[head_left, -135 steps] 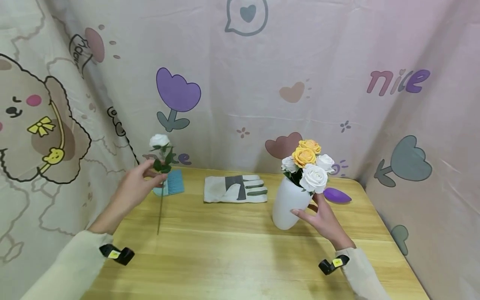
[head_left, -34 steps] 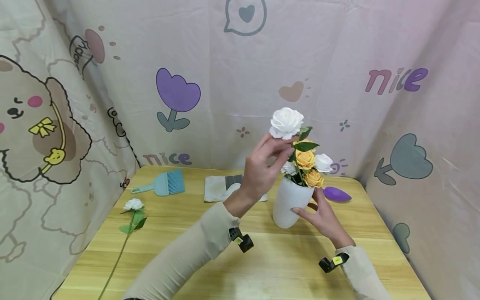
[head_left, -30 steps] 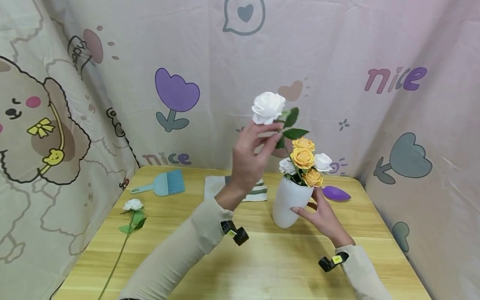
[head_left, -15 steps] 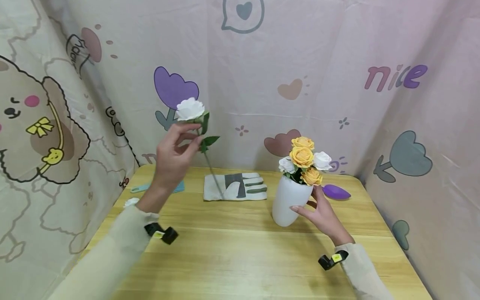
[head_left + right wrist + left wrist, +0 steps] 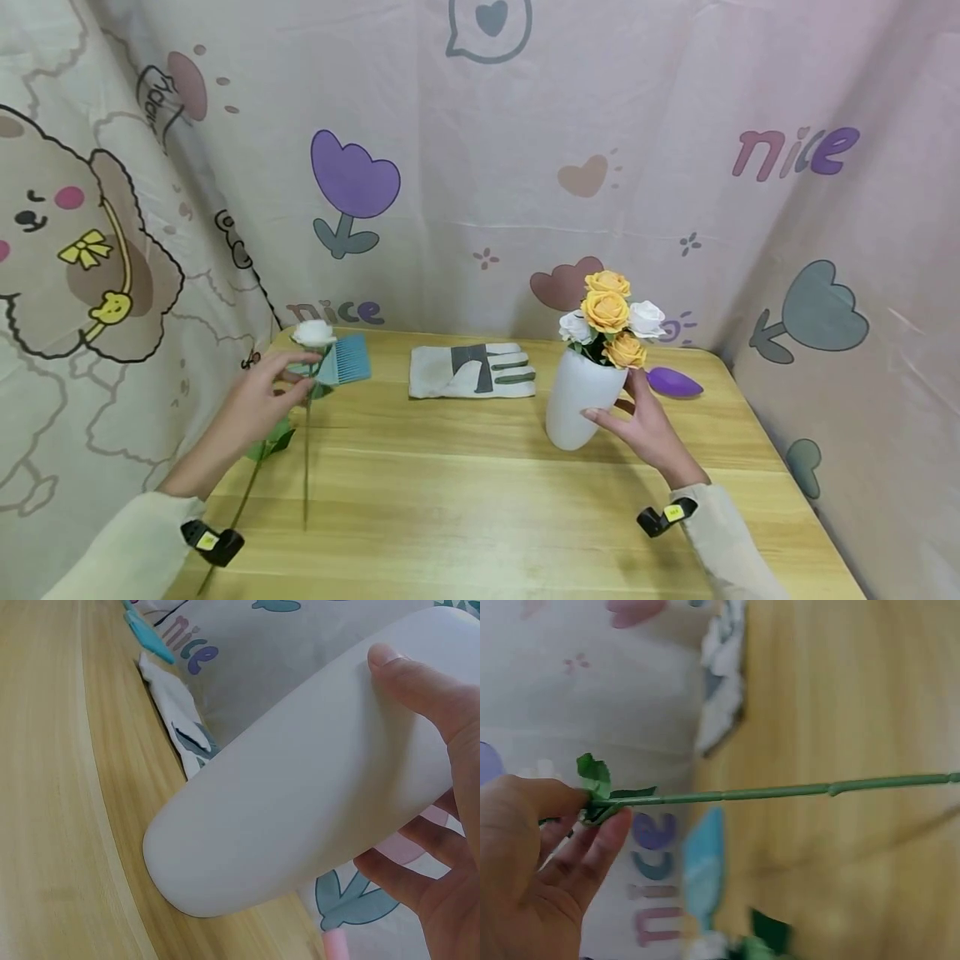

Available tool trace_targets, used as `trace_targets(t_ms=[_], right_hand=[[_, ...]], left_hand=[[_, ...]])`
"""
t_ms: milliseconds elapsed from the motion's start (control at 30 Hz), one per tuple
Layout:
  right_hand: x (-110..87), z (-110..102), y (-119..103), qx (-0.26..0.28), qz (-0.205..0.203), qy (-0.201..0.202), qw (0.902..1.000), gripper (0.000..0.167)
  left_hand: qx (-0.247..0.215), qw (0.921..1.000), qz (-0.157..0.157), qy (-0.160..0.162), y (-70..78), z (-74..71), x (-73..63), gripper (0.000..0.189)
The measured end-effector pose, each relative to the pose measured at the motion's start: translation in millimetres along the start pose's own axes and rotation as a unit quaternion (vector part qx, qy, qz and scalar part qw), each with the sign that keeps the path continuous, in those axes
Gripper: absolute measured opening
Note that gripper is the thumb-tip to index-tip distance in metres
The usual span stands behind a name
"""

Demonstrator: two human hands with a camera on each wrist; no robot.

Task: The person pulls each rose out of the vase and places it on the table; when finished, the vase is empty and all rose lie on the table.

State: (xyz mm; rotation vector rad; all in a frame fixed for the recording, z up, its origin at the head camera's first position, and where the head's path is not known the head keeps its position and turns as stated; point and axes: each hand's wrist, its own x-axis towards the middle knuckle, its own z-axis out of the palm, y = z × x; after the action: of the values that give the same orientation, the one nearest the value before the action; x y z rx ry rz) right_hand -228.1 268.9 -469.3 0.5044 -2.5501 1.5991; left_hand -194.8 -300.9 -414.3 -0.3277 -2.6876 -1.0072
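My left hand (image 5: 258, 404) pinches a white artificial rose (image 5: 313, 333) just below its bloom, out over the left of the table. Its green stem (image 5: 780, 792) hangs down below the fingers in the head view, and the leaves show at the pinch in the left wrist view. On the right, my right hand (image 5: 648, 425) grips a white vase (image 5: 581, 408), thumb on the near side and fingers behind it; the vase leans slightly. Yellow roses (image 5: 606, 311) and white roses (image 5: 646, 320) fill its mouth. Another stem with green leaves (image 5: 277, 437) lies under my left arm, its bloom hidden.
At the back left of the wooden table (image 5: 450, 517) lies a light blue brush (image 5: 351, 360), partly behind the held rose. A folded white and grey glove (image 5: 472, 372) lies at the back middle. A purple pointed tool head (image 5: 673, 382) shows behind my right hand. Printed curtains enclose the table.
A large white rose has come out of the vase in my left hand, travelled left and been lowered. Another white rose, held earlier, was laid at left. My right hand has stayed on the vase.
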Motion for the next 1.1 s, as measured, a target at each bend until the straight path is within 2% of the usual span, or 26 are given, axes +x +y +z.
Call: trace_targets(t_ms=[100, 233, 400, 567, 667, 767, 967, 1100], right_hand=[[-0.2, -0.6, -0.6, 0.002, -0.001, 0.002, 1.0, 0.103], [-0.6, -0.5, -0.5, 0.005, 0.0, 0.002, 1.0, 0.103], [-0.1, 1.5, 0.5, 0.007, 0.0, 0.0, 1.0, 0.102], [-0.3, 2.0, -1.9, 0.006, 0.001, 0.002, 1.0, 0.102], [-0.2, 1.8, -3.2, 0.006, 0.002, 0.001, 1.0, 0.104], [-0.1, 1.4, -3.2, 0.006, 0.002, 0.002, 1.0, 0.104], [-0.1, 0.4, -1.5, 0.003, 0.003, 0.002, 1.0, 0.104], [0.8, 0.8, -1.6, 0.002, 0.004, 0.0, 1.0, 0.104]], left_hand=[[-0.003, 0.9988, -0.016, -0.046, -20.6, 11.1, -14.0, 0.036], [-0.043, 0.9916, -0.06, -0.106, -38.3, 30.1, -28.9, 0.038], [-0.056, 0.9824, -0.105, -0.144, -53.0, 47.0, -42.0, 0.037], [-0.062, 0.9794, -0.114, -0.154, -60.2, 52.3, -48.1, 0.034], [-0.063, 0.9801, -0.117, -0.148, -61.3, 53.6, -49.3, 0.032], [-0.048, 0.9832, -0.114, -0.134, -61.7, 53.7, -49.4, 0.03], [0.0, 0.9901, -0.087, -0.11, -59.7, 50.4, -48.3, 0.027], [0.003, 0.991, -0.085, -0.104, -57.9, 48.4, -47.2, 0.025]])
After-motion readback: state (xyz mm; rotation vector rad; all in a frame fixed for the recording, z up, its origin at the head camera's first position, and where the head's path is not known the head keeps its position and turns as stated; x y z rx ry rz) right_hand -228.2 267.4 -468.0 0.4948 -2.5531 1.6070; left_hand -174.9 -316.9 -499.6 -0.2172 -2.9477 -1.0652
